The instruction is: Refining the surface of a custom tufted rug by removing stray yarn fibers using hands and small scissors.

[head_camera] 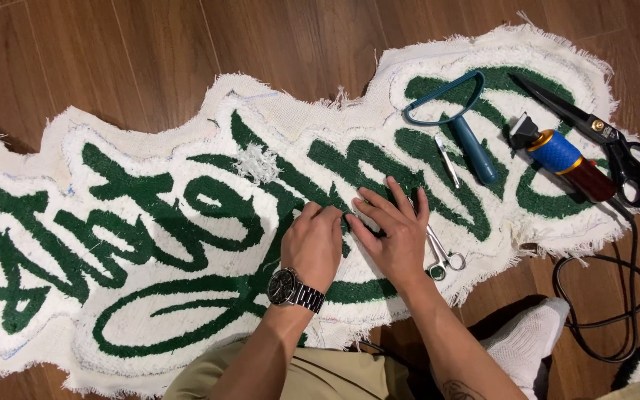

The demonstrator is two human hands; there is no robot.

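A long white tufted rug (150,148) with green looping script lies back side up on the wooden floor. My left hand (312,241), with a dark wristwatch (290,289) on the wrist, pinches at the yarn near the rug's middle. My right hand (394,230) lies flat beside it with fingers spread, pressing on the pile. Small silver scissors (442,255) lie partly under my right hand; I cannot tell whether it grips them. A tuft of loose white yarn (258,163) sits on the rug to the left.
On the rug's right end lie a blue-handled loop tool (461,118), silver tweezers (447,159), a corded blue and red trimmer (561,159) and large black shears (609,141). A black cable (631,296) coils on the floor. My white-socked foot (531,337) rests at the lower right.
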